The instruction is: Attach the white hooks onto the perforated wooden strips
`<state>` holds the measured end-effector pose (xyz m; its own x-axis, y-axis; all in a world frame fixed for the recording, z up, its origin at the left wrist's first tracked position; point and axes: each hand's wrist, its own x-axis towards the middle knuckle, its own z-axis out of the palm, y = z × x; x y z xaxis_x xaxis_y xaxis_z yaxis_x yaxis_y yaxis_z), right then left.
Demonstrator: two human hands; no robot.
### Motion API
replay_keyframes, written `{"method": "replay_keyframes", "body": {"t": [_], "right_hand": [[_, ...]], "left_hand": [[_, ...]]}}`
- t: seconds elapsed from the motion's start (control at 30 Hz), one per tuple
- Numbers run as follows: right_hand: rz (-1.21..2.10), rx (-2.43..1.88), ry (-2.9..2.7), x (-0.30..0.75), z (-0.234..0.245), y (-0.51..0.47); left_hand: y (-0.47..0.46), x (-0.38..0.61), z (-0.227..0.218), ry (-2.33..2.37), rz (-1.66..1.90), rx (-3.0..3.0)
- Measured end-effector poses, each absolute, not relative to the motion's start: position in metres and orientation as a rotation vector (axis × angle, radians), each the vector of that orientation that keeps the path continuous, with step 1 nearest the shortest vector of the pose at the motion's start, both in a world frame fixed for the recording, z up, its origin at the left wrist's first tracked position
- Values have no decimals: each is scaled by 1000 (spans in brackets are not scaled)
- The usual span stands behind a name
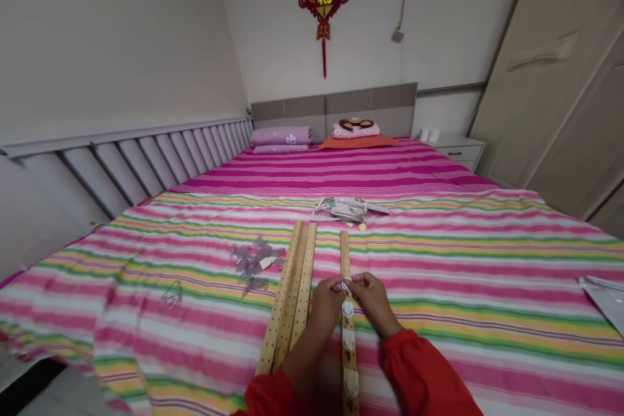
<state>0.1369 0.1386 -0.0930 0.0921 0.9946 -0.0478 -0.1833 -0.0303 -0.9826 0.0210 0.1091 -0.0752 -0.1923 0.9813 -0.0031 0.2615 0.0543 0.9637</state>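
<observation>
A narrow wooden strip (345, 247) lies lengthwise in front of me on the striped sheet. Along its near half sit several small white pieces (348, 309), each with a curved, ring-like outline. My left hand (326, 302) and my right hand (373, 299) meet over the strip, fingertips pinched together on a small white ring-like piece (346, 286). Its exact kind is too small to make out, and the fingers partly cover it. Left of my hands, wooden strips with rows of holes (286, 292) lie side by side, partly behind my left forearm.
Small clear plastic bags (256, 260) are heaped on the left, near a thin tangled loop (171, 294). Beyond the strips lies a clear packet (344, 208) with yellow bits beside it. Another plastic packet (604, 299) rests at far right. Folded bedding (281, 136) sits by the headboard (336, 104).
</observation>
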Motion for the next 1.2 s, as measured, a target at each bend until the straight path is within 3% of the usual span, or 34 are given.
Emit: {"method": "replay_keyframes", "body": {"t": [0.33,0.63,0.87,1.2], "right_hand": [[1204,-1127,-1053,138,-83,132],[1261,-1091,-1086,143,-81,126],[1297,-1059,-1046,144,-83,128],[1304,-1067,-1038,144,-83,128]], "left_hand": [[104,20,-72,1524,1159,1435],[115,-101,-9,1876,1311,1485],[134,-172,-15,2384,712,1821],[128,-163,-12,2471,596,1947]]}}
